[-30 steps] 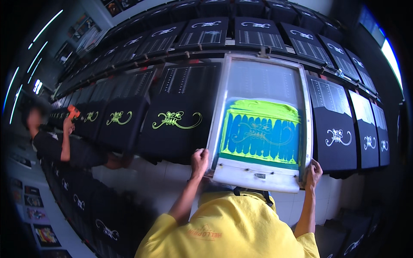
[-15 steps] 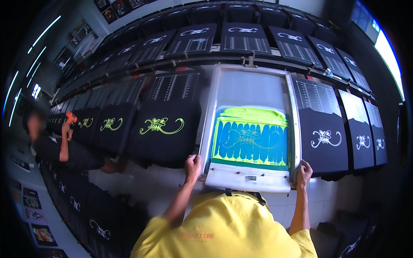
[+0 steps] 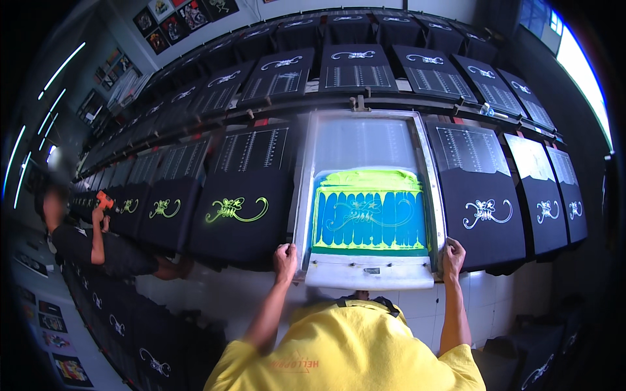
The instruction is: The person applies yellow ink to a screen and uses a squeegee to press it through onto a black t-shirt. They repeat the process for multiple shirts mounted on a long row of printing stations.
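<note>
A screen-printing frame (image 3: 427, 189) with pale metal rails lies in front of me. Bright yellow-green ink (image 3: 372, 178) is banked across its mesh, above a blue stencil area (image 3: 339, 225) showing a scroll-and-flower design. Along the near end sits a white bar (image 3: 398, 274) with several dark bolts. My left hand (image 3: 285, 262) is closed at the left rail's near corner; my right hand (image 3: 454, 259) is closed on the right rail, thumb side up. Fingertips are partly hidden on both. Whether the frame rests flat or is slightly raised, I cannot tell.
On the left, a dark shirt (image 3: 222, 238) carries a yellow-green print; the dark shirt (image 3: 486, 241) on the right has a white one. A rail (image 3: 261, 116) runs behind the frame, with more shirts beyond. At far left a person (image 3: 78, 238) holds an orange gun-shaped tool (image 3: 104, 200).
The whole view has shifted and turned slightly, so the frame and shirts sit a little lower and farther left. Both hands stay at the frame's sides.
</note>
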`<state>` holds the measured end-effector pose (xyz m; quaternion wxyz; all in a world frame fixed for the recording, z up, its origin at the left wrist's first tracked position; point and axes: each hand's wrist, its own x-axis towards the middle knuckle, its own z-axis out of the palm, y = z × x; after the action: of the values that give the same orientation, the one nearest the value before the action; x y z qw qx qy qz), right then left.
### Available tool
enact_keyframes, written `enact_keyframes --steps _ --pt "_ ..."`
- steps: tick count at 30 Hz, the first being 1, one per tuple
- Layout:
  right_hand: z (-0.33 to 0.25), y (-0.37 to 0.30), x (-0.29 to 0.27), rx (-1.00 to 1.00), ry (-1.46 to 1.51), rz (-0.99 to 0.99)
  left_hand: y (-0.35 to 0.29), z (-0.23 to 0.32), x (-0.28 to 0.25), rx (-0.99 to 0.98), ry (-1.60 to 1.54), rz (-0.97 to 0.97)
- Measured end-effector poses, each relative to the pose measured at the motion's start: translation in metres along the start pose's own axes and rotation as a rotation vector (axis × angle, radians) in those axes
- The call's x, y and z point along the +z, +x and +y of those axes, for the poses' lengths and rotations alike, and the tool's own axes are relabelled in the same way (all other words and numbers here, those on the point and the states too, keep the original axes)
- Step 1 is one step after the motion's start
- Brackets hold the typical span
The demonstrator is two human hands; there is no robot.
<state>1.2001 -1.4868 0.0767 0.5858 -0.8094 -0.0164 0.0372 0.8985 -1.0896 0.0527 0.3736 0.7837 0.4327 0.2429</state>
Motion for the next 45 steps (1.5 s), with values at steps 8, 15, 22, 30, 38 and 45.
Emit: enact_keyframes --steps 8,15,22,30,38,45 --pt "-0.01 -0.001 0.004 -0.031 -0.047 0.002 -0.001 -0.012 0.005 -0.039 -0.044 0.01" --pt "-0.016 -0.008 0.005 -0.055 -0.038 0.039 0.004 -0.021 0.01 -0.086 -0.06 0.043" --pt "-0.016 -0.006 0.005 -0.033 -0.035 0.035 0.005 -0.02 0.003 -0.158 -0.125 -0.052" --pt "-0.004 -0.002 0.007 -0.083 -0.023 0.049 0.009 -0.013 -0.009 -0.201 -0.055 -0.17" --pt "-0.014 -0.005 0.003 -0.003 -0.034 0.005 0.005 0.0 -0.012 -0.202 -0.089 -0.137" --pt "-0.014 -0.004 0.007 -0.047 -0.022 0.035 0.014 -0.005 -0.014 -0.147 0.046 -0.202"
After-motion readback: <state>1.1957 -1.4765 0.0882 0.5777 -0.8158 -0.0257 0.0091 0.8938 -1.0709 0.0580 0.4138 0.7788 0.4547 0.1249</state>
